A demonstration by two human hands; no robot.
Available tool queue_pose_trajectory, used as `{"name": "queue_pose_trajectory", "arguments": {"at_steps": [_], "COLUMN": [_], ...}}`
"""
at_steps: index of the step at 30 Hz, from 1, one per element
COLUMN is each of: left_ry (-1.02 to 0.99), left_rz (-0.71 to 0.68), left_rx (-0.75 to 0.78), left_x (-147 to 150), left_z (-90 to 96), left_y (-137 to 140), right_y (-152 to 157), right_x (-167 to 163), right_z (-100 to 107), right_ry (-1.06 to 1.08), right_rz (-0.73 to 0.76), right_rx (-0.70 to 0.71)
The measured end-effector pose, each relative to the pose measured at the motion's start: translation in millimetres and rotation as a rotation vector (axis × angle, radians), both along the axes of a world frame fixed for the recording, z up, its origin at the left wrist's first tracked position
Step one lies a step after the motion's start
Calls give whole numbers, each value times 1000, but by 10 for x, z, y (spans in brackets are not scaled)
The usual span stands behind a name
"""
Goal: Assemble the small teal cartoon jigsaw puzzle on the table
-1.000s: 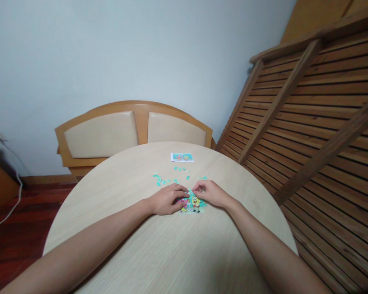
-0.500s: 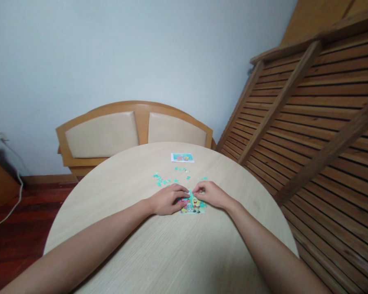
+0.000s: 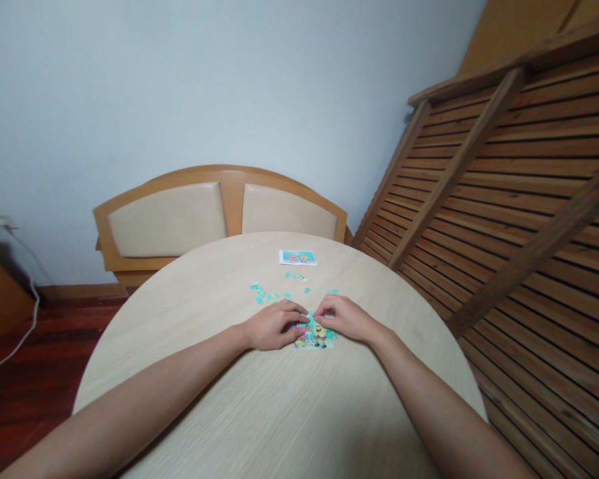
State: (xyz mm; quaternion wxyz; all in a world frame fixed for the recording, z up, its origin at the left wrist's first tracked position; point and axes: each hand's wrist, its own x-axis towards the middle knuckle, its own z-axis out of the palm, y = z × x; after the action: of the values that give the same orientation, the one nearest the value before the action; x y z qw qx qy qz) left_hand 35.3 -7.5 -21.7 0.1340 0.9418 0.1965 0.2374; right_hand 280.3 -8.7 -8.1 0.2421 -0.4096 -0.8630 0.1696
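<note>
A partly assembled jigsaw puzzle with teal ground and cartoon figures, one of them yellow, lies flat on the table. My left hand rests over its left side, fingers apart and lying on the pieces, covering that part. At the upper edge, my right hand pinches a small teal puzzle piece between thumb and forefinger; the fingertips mostly hide it. Loose puzzle pieces are scattered beyond my left hand, and several more pieces lie farther back.
A picture card showing similar cartoon figures lies toward the far side of the round wooden table. Behind stands a padded headboard against the wall. A slatted wooden frame leans at the right. A white cable hangs at the left.
Both hands keep almost the same position on the puzzle. Only the camera view has shifted very slightly.
</note>
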Motion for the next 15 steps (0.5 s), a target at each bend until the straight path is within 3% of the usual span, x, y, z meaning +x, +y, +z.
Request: {"name": "queue_pose_trajectory", "arguments": {"at_steps": [3, 7, 11, 15], "left_ry": [-21, -27, 11, 68], "left_rz": [120, 452, 719, 859], "left_rx": [21, 67, 131, 140], "left_x": [3, -78, -244, -357], "left_z": [-4, -57, -171, -275], "left_y": [43, 191, 373, 486], "right_y": [0, 8, 65, 157], "right_x": [-1, 28, 129, 260], "right_z": [6, 3, -45, -142], "right_ry": [-10, -12, -3, -63], "right_rz": [0, -28, -152, -286], "right_rx": [13, 21, 73, 159]}}
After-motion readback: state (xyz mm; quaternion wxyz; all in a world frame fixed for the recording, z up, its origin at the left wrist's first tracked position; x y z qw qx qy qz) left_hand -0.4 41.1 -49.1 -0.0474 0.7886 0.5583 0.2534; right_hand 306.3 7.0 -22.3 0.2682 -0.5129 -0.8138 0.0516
